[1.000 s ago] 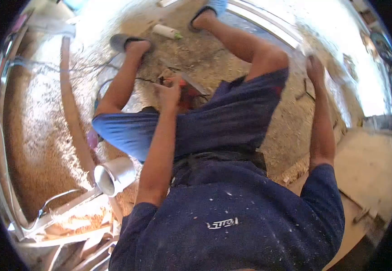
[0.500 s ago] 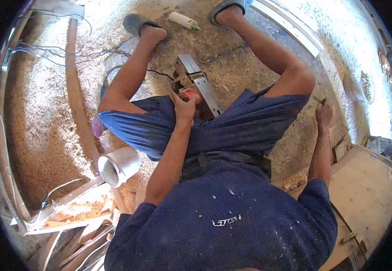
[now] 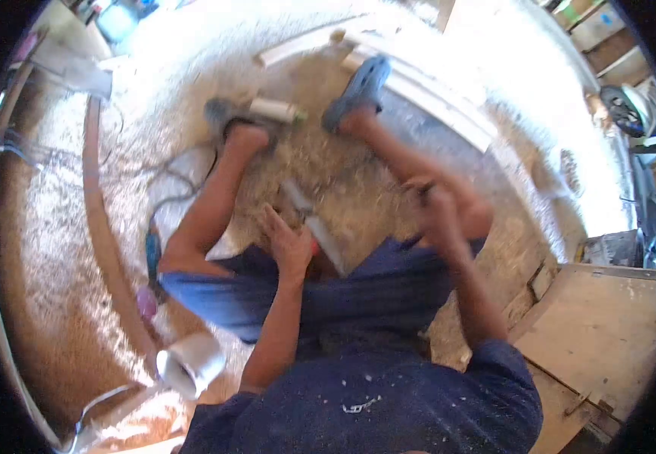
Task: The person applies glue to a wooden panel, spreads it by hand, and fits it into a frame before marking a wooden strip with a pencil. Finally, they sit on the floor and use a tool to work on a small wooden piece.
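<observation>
An electric planer (image 3: 325, 240) rests upside down between my thighs, its flat metal sole facing up. My left hand (image 3: 290, 244) is on the planer's left side, around its body beside a red part; blur softens the fingers. Raised in front of my right knee, my right hand (image 3: 440, 206) is closed round something small and dark, too blurred to name. Near my left clog (image 3: 230, 113) lies a white bottle (image 3: 273, 110) with a green tip.
Wood shavings cover the floor. White boards (image 3: 441, 102) lie beyond my right clog (image 3: 358, 91). At left are a long wooden strip (image 3: 101, 212), a cable (image 3: 180, 170) and a metal pail (image 3: 192, 365). A wooden panel (image 3: 600, 325) stands at right.
My right hand has come inward and forward from beside my right thigh to in front of the knee. My left hand stays at the planer. The view has tilted up, showing more boards.
</observation>
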A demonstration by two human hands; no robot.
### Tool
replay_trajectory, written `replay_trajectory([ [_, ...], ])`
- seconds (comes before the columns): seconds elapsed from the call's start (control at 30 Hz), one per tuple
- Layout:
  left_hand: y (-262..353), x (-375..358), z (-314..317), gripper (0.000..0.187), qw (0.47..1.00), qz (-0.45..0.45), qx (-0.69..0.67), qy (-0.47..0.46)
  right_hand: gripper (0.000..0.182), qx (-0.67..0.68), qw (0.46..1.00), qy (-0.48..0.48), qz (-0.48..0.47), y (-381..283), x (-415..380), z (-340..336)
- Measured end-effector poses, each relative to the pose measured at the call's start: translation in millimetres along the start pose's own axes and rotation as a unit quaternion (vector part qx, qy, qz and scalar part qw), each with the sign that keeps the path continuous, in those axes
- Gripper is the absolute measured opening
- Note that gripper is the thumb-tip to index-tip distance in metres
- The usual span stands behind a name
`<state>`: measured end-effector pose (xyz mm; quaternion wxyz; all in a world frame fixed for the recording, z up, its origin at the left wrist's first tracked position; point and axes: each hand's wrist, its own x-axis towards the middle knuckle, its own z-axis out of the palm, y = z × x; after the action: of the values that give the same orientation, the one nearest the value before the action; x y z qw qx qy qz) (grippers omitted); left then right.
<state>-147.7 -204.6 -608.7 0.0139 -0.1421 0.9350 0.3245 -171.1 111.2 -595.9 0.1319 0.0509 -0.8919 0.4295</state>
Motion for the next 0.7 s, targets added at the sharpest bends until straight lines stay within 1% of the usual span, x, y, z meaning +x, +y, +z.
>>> replay_trajectory([
  [0.03,-0.9,13.4,7.5,0.096,1.0,0.016,-0.015,0.006,0.018,-0.056,0.994,-0.065,0.068,-10.2,-7.8,17.8],
  [0.07,-10.0,27.8,22.6,0.095,1.0,-0.002,0.008,-0.016,0.021,0.054,0.988,-0.104,0.096,-51.9,-1.2,20.4],
  [0.1,-13.7,39.6,30.7,0.095,0.998,-0.025,0.035,-0.04,0.021,0.064,0.987,-0.127,0.076,-47.4,-5.2,38.6],
  [0.13,-11.0,46.5,31.3,0.095,0.998,-0.026,0.033,-0.038,0.021,0.077,0.983,-0.156,0.06,-47.6,-4.0,53.5],
  [0.2,-10.8,44.6,33.7,0.093,0.992,-0.098,0.01,-0.074,0.023,0.059,0.978,-0.186,0.067,-52.5,-0.5,67.3],
  [0.23,-2.2,40.4,21.9,0.093,0.991,-0.111,0.01,-0.07,0.025,0.04,0.975,-0.209,0.069,-59.3,7.3,73.4],
  [0.27,8.1,36.8,9.1,0.092,0.99,-0.107,0.055,-0.075,0.025,0.044,0.973,-0.217,0.064,-63.2,21.3,79.4],
  [0.3,12.3,36.6,-0.4,0.09,0.986,-0.102,0.1,-0.082,0.025,0.049,0.975,-0.207,0.062,-65.6,41.2,85.7],
  [0.33,-2.3,38.4,2.9,0.09,0.986,-0.106,0.1,-0.077,0.025,0.052,0.978,-0.193,0.061,-65.4,63.7,93.7],
  [0.4,-38.7,35.9,16.3,0.09,0.996,-0.062,0.02,-0.056,0.027,0.019,0.994,-0.1,-0.028,-43.7,118.2,132.2],
  [0.47,-43.6,35.9,16.4,0.09,0.998,-0.042,-0.002,-0.051,0.026,-0.006,0.996,-0.076,-0.045,-40.1,179.6,171.7],
  [0.53,-44.5,38.0,20.1,0.091,0.999,-0.032,-0.011,-0.042,0.037,-0.08,0.991,-0.104,-0.009,-30.2,232.0,224.2],
  [0.6,-41.8,33.8,20.6,0.09,0.998,-0.049,-0.036,-0.019,0.041,-0.144,0.974,-0.177,0.001,-10.2,265.7,279.9],
  [0.63,-44.3,31.9,22.3,0.09,0.998,-0.042,-0.041,-0.01,0.041,-0.147,0.975,-0.169,-0.008,21.9,274.1,325.0],
  [0.67,-48.1,29.8,23.5,0.09,0.999,-0.049,-0.007,-0.023,0.04,-0.161,0.976,-0.137,-0.054,48.5,279.7,367.8],
  [0.7,-48.4,33.0,23.0,0.09,0.997,-0.057,0.026,-0.035,0.039,-0.175,0.974,-0.105,-0.101,60.1,288.0,390.0],
])
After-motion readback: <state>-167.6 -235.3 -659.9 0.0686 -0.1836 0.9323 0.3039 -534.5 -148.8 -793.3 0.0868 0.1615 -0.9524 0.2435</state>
